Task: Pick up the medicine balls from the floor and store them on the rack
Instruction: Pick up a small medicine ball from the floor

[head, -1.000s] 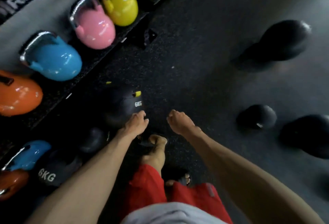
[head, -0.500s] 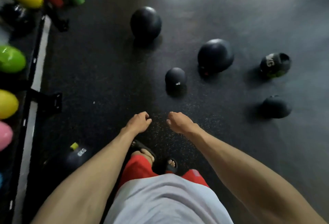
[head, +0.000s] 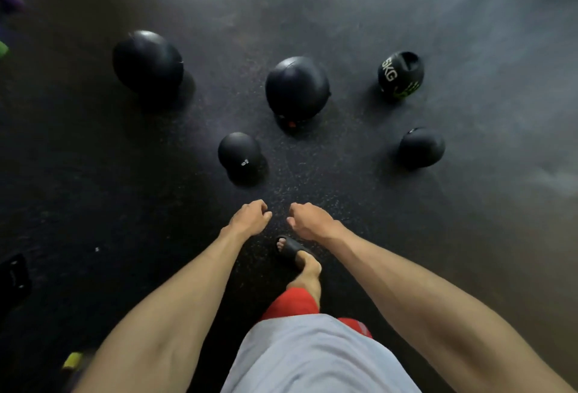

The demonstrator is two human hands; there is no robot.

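Neither grip has hold of anything: the left hand and the right hand hang out in front, close together, fingers loosely curled round nothing. Five black medicine balls lie on the floor ahead, none touching another. Just beyond the hands is the near small ball. Past it and a little to the right sits the middle big ball, and further off to the left the left big ball. Out to the right are the 5KG ball, with green print, and nearer than it the right small ball. One foot in a black sandal is set forward beneath the right hand.

The rack does not show here, so how many balls are already stored cannot be told. Judging from what lies in view, at least five balls are left to carry and no lift is under way. The near small ball looks the likeliest next pick, being closest to both hands.
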